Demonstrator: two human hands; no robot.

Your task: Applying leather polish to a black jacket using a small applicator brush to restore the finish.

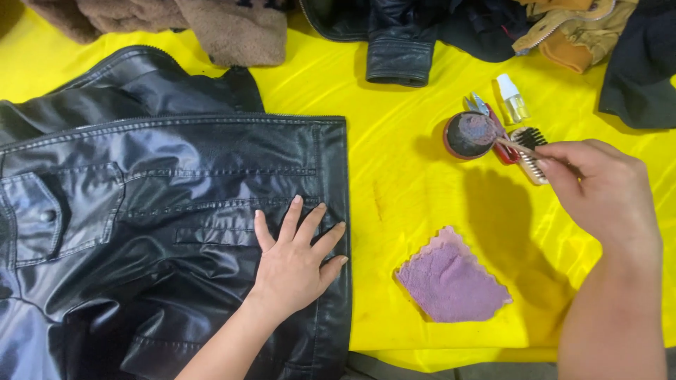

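Left hand (296,264) lies flat, fingers spread, pressing the black jacket (176,232) near its right edge. Right hand (598,190) pinches a small brush (493,137), bristle end over the round tin (468,135) at 1 o'clock.

Risks, as judged: a loaded brush carried across could drip on the yellow bench (408,91); the tin could tip if nudged; the wrist could knock the spray bottle (514,98) or the bristle brush (529,151) just beside the tin.

Room: an open yellow strip runs between the jacket edge and the tin. Purple cloth (451,281) at 5 o'clock sits near the front edge. Heaped garments crowd 12 o'clock.
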